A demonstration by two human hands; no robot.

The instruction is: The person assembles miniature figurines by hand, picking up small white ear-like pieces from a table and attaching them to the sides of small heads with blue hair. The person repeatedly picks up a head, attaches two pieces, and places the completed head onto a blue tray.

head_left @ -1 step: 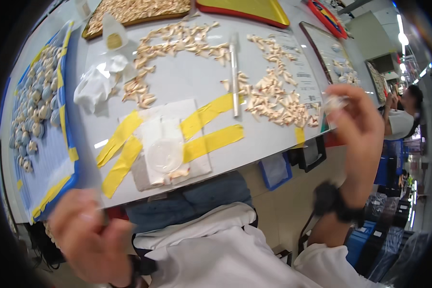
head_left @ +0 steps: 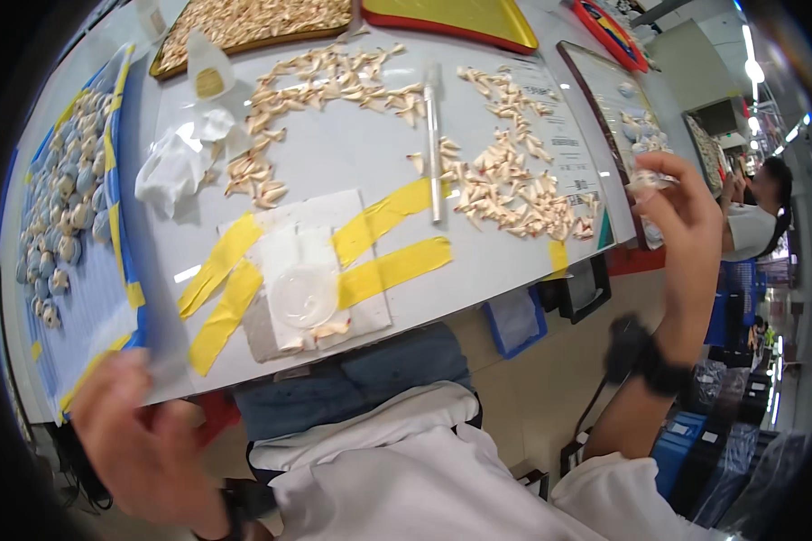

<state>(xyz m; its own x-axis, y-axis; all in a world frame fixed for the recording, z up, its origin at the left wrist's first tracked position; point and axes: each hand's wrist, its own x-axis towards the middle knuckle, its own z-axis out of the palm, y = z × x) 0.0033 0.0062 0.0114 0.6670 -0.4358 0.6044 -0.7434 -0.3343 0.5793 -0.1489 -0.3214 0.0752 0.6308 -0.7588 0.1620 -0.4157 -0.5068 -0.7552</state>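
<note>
My right hand (head_left: 681,203) is raised over the right end of the table, its thumb and fingers pinching a small whitish piece (head_left: 645,180) whose details are too small to make out. Low at the left, my left hand (head_left: 144,442) hovers beside the near corner of the blue-edged tray (head_left: 95,298); motion blurs it, but thumb and fingers look apart with nothing visible between them. Between the hands lies a clear round disc (head_left: 305,296) on a white pad (head_left: 370,311) fixed with yellow tape (head_left: 395,272). A few pale, pointed pieces (head_left: 329,331) rest at the pad's near edge.
Many pale pointed pieces (head_left: 514,194) with reddish tips are spread over the table around a clear tube (head_left: 434,144). Blue and white rounded pieces (head_left: 68,194) fill the left tray. Crumpled tissue (head_left: 171,162), a translucent cup (head_left: 209,70) and a yellow tray (head_left: 460,20) stand farther back.
My right hand has shifted slightly right with the small whitish piece. My left hand has moved a little left, and its fingers look more spread. The view has shifted slightly.
</note>
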